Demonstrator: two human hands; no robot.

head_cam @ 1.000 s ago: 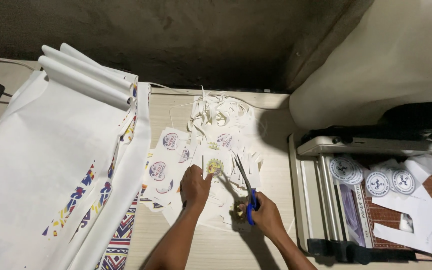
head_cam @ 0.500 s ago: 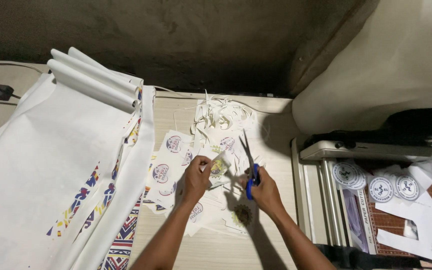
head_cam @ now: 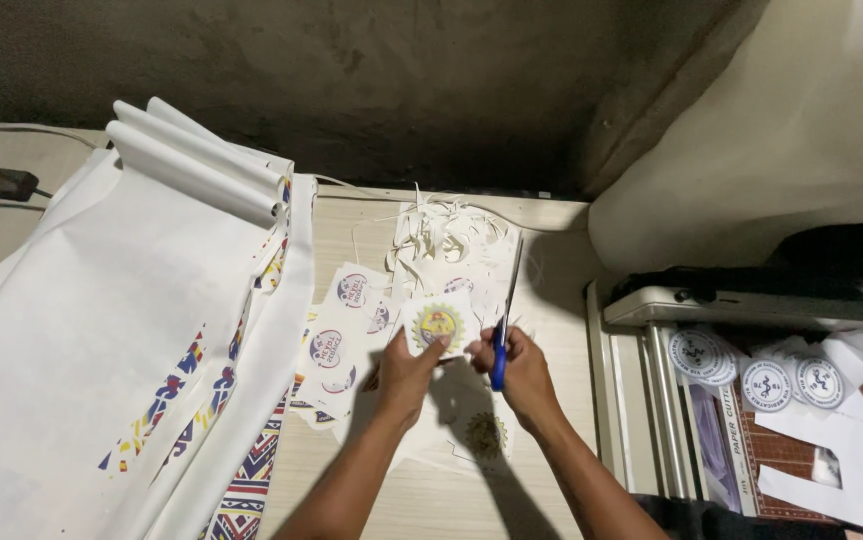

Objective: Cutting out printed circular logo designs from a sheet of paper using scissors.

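My left hand (head_cam: 406, 365) pinches a small white paper square (head_cam: 438, 322) printed with a yellow round emblem, fingers closed on its lower edge, holding it just above the desk (head_cam: 551, 400). My right hand (head_cam: 521, 365) is wrapped around the blue handles of the scissors (head_cam: 504, 320), whose blades point up and away beside the square's right edge. Under my hands lie cut stickers (head_cam: 341, 345) and paper trimmings (head_cam: 451, 240). White printed rolls (head_cam: 131, 330) cover the left; a paper cutter (head_cam: 751, 400) sits at right.

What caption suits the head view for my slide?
Left hand holds a yellow round-emblem paper sticker; right hand grips blue-handled scissors.
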